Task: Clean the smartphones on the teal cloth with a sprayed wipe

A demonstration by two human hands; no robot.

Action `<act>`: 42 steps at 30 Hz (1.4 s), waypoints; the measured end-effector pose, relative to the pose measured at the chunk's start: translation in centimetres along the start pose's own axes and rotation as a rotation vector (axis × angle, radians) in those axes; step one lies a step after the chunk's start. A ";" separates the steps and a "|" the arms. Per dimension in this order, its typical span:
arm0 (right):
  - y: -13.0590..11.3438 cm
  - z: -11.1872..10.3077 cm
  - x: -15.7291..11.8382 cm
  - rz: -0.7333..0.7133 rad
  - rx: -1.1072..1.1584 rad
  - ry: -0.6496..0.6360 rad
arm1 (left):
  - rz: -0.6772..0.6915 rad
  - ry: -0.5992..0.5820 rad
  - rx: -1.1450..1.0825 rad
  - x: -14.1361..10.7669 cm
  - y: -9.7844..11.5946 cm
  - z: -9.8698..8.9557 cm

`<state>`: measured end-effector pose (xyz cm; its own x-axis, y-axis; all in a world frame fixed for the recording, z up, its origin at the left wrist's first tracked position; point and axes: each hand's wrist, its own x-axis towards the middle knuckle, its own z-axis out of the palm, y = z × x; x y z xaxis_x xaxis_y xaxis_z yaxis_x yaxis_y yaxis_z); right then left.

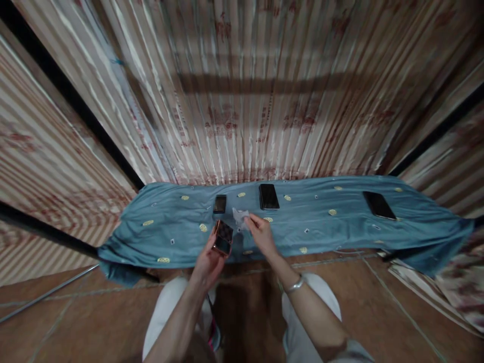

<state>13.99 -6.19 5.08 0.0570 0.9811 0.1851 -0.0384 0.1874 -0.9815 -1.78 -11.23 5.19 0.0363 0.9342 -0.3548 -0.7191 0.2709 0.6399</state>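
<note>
My left hand (209, 262) is wrapped round a dark, glossy phone (223, 237) with a copper-coloured edge, tilted up above the front of the cloth. Between the fingers of my right hand (260, 233) is a thin, crumpled whitish tissue (240, 217), held just beside the phone and apart from it. Behind the left hand lies a small dark rectangular device (220, 203) on the blue cloth (310, 227). A black tablet-like device (269, 196) rests beyond the right hand.
Farther right on the cloth lies another flat black device (379, 205). Striped, pleated curtains (242, 101) hang behind the narrow covered table. Dark poles (71, 96) frame both sides. My knees (315, 292) are just in front, over a brown tiled floor (370, 312).
</note>
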 end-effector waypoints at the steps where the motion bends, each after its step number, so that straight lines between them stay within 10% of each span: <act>1: -0.5 0.4 -0.7 -0.079 -0.077 -0.031 | -0.016 -0.016 -0.028 -0.9 -0.5 0.3; 12: -0.4 3.2 -6.7 -0.478 -0.588 -0.272 | -0.034 -0.057 -0.130 0.9 0.7 2.0; 21: 1.0 1.9 -1.7 -0.358 -0.691 -0.256 | 0.084 -0.036 -0.091 6.9 -0.6 4.6; 30: 5.8 1.8 -1.6 -0.211 -0.669 -0.262 | 0.093 -0.007 -0.113 8.6 -0.4 1.9; 42: 3.7 3.5 -1.6 -0.302 -0.630 -0.324 | -0.078 0.122 -0.089 9.0 -0.7 1.8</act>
<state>10.22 -6.88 1.33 -0.3242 0.8754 0.3586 0.5130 0.4812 -0.7108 0.27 -2.61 2.77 0.0138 0.8747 -0.4846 -0.7759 0.3151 0.5466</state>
